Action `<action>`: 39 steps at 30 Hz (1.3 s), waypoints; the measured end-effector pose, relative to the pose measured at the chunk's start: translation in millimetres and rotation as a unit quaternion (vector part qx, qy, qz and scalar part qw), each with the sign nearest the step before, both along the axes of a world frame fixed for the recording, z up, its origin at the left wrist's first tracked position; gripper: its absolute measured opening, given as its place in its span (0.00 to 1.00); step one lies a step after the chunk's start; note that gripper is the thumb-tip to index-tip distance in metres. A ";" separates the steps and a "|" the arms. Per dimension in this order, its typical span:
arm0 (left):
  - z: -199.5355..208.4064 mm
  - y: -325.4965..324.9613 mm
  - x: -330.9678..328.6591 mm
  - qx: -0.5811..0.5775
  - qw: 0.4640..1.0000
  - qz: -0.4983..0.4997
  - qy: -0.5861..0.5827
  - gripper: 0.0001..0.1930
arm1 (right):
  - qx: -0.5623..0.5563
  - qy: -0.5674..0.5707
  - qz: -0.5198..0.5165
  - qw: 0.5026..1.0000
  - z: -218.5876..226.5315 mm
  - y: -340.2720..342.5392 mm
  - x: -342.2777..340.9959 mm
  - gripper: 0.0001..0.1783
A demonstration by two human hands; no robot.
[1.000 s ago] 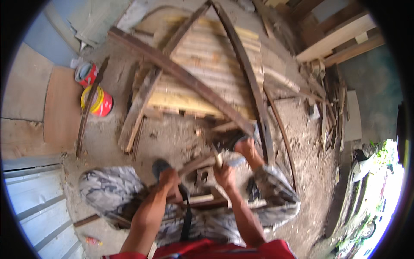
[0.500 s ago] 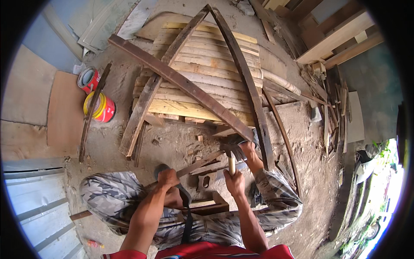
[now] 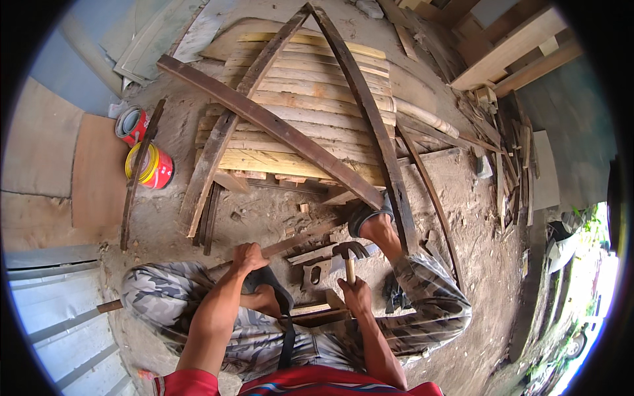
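My left hand (image 3: pixel 249 256) is closed around a long narrow wooden strip (image 3: pixel 300 237) that lies slantwise across in front of me. The strip's other end (image 3: pixel 110 306) sticks out past my left knee. In my right hand (image 3: pixel 357 296) is a hammer (image 3: pixel 350 265), gripped by its pale wooden handle with the dark head up. The hammer head is to the right of the strip, apart from it. A handsaw (image 3: pixel 316 272) lies on the ground between my hands, its grip showing and part of it hidden.
A slatted wooden pallet (image 3: pixel 297 99) lies ahead, crossed by a dark beam (image 3: pixel 264 120) and two beams meeting in a point. Paint cans (image 3: pixel 157 168) stand at left beside a thin dark strip (image 3: pixel 142 173). Scrap wood (image 3: pixel 522 158) is piled at right. My sandalled foot (image 3: pixel 370 218) is near the beam's end.
My right hand has brought the hammer down and back toward me, away from the strip. My left hand, still on the strip, has shifted slightly forward and left.
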State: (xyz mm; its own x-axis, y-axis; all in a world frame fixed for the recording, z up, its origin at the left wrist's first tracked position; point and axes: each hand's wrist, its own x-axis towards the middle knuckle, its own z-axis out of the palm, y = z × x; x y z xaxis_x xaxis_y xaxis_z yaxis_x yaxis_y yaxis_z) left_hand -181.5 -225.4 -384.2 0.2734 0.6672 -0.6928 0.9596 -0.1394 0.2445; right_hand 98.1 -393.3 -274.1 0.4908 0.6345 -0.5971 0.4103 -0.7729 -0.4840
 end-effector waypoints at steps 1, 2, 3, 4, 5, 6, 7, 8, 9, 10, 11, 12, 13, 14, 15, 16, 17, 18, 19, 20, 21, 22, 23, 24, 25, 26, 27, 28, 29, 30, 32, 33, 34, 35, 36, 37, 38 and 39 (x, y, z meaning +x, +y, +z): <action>-0.7 -1.4 0.7 0.013 1.000 0.000 -0.003 0.26 | -0.007 -0.003 0.005 1.000 -1.9 -1.4 0.8 0.29; -1.2 -2.1 1.3 0.026 1.000 0.000 -0.006 0.25 | -0.005 0.001 -0.002 1.000 -0.7 -1.8 1.1 0.29; -0.2 -1.8 3.3 0.039 0.999 0.001 -0.011 0.25 | -0.003 0.004 -0.009 1.000 2.2 0.9 1.6 0.29; 1.6 -2.3 3.1 0.064 0.998 -0.002 -0.026 0.24 | -0.001 0.006 -0.015 1.000 4.5 2.4 1.8 0.29; 4.0 -3.0 1.6 0.088 0.995 -0.004 -0.042 0.24 | -0.004 0.009 -0.019 1.000 -0.9 2.1 3.4 0.28; 6.4 -4.5 -1.3 0.112 0.992 -0.004 -0.055 0.23 | 0.004 0.023 -0.033 0.999 -6.0 1.5 3.9 0.27; 5.5 -4.4 -1.7 0.102 0.993 -0.006 -0.053 0.23 | 0.012 0.037 -0.047 0.998 -10.6 0.7 5.1 0.27; 2.9 -2.6 -1.2 0.093 0.994 -0.007 -0.051 0.23 | 0.019 0.050 -0.061 0.997 -15.3 -1.3 6.4 0.26; 1.1 -2.4 -3.0 0.083 0.995 -0.007 -0.046 0.23 | 0.061 0.058 -0.053 0.995 -18.3 -3.5 5.4 0.25; -0.6 -2.1 -5.6 0.070 0.997 -0.013 -0.042 0.23 | 0.059 0.060 -0.057 0.995 -20.5 -5.4 5.5 0.24; -2.1 -1.6 -8.8 0.057 0.997 -0.019 -0.037 0.24 | 0.058 0.062 -0.059 0.995 -22.7 -5.6 6.3 0.24; -4.1 -0.5 -12.0 0.045 0.998 -0.025 -0.033 0.24 | 0.057 0.064 -0.062 0.994 -23.4 -4.6 6.7 0.24; -6.8 -0.8 -16.2 0.032 0.999 -0.025 -0.026 0.25 | 0.051 0.072 -0.070 0.994 -24.4 -4.9 7.1 0.24; -9.6 -0.8 -20.9 0.019 0.999 -0.025 -0.018 0.25 | 0.054 0.075 -0.075 0.993 -26.4 -6.1 7.0 0.24; -7.9 -0.7 -22.8 0.005 1.000 -0.026 -0.011 0.26 | 0.055 0.080 -0.081 0.992 -26.7 -7.7 6.7 0.24; -5.9 -0.2 -25.0 -0.009 1.000 -0.011 0.003 0.26 | 0.057 0.084 -0.088 0.991 -26.8 -8.2 6.7 0.24; -2.6 0.7 -27.5 -0.023 1.000 0.005 0.018 0.27 | 0.058 0.102 -0.103 0.988 -26.3 -7.9 7.0 0.21; 0.8 0.7 -31.4 -0.036 0.999 0.023 0.033 0.28 | 0.059 0.121 -0.117 0.984 -17.9 -3.4 2.4 0.18; -1.2 0.1 -35.5 -0.042 0.998 0.024 0.040 0.29 | 0.060 0.140 -0.131 0.980 -13.7 0.1 -0.6 0.17; -4.5 -0.7 -39.8 -0.048 0.997 0.026 0.048 0.29 | 0.055 0.129 -0.115 0.983 -14.7 1.8 -1.4 0.18; -6.1 -0.6 -41.1 -0.054 0.997 0.026 0.054 0.30 | 0.050 0.117 -0.102 0.987 -15.5 3.1 -0.8 0.19; -6.5 -1.7 -42.0 -0.054 0.997 0.029 0.050 0.30 | 0.045 0.104 -0.088 0.990 -16.8 4.4 -0.2 0.20; -5.5 -3.3 -42.9 -0.054 0.997 0.033 0.047 0.30 | 0.048 0.070 -0.058 0.995 -22.8 4.1 0.4 0.22; -3.6 -3.4 -41.6 -0.055 0.997 0.035 0.043 0.30 | 0.050 0.035 -0.030 0.998 -29.2 3.9 0.2 0.25; -0.5 -2.4 -40.0 -0.049 0.998 0.027 0.036 0.30 | 0.052 0.000 -0.001 0.999 -34.7 4.7 1.1 0.29; 4.0 -1.4 -37.7 -0.043 0.999 0.019 0.028 0.30 | 0.048 -0.006 0.006 0.999 -39.5 6.0 3.8 0.29; 6.3 -1.0 -39.6 -0.037 0.999 0.015 0.025 0.30 | 0.043 -0.007 0.017 0.999 -36.8 12.6 0.4 0.29; 3.8 0.0 -41.5 -0.026 0.999 0.017 0.022 0.30 | 0.039 -0.009 0.027 0.999 -34.0 19.1 -3.0 0.30; 0.1 1.5 -43.4 -0.015 1.000 0.019 0.020 0.29 | 0.050 -0.017 0.039 0.998 -29.7 25.1 -6.1 0.29; -1.4 2.3 -44.1 -0.005 1.000 0.019 0.017 0.29 | 0.049 -0.020 0.048 0.997 -31.7 28.8 -6.1 0.29; -2.6 13.2 -48.0 -0.004 1.000 0.000 0.011 0.28 | 0.047 -0.024 0.065 0.997 -36.5 34.1 -5.3 0.29; 0.8 20.7 -48.2 -0.004 1.000 -0.010 0.007 0.28 | 0.051 -0.030 0.068 0.996 -43.0 33.8 -3.3 0.29; 4.3 26.9 -46.8 -0.010 1.000 -0.016 0.016 0.27 | 0.055 -0.036 0.070 0.995 -51.9 31.2 -1.0 0.29; 7.7 32.8 -44.2 -0.017 0.999 -0.022 0.025 0.27 | 0.060 -0.041 0.073 0.995 -58.5 27.8 0.9 0.29; 10.7 38.7 -44.4 -0.021 0.999 -0.028 0.035 0.26 | 0.065 -0.034 0.064 0.995 -59.2 28.4 -1.3 0.29; 7.7 42.6 -46.9 -0.009 0.999 -0.030 0.025 0.26 | 0.071 -0.027 0.054 0.996 -60.1 28.4 -4.4 0.29; 7.9 47.3 -48.9 -0.015 0.999 -0.032 0.030 0.26 | 0.076 -0.021 0.044 0.996 -61.6 30.0 -7.4 0.29; 10.8 54.0 -49.0 -0.020 0.999 -0.035 0.033 0.25 | 0.054 0.002 0.042 0.998 -62.3 34.6 -9.8 0.28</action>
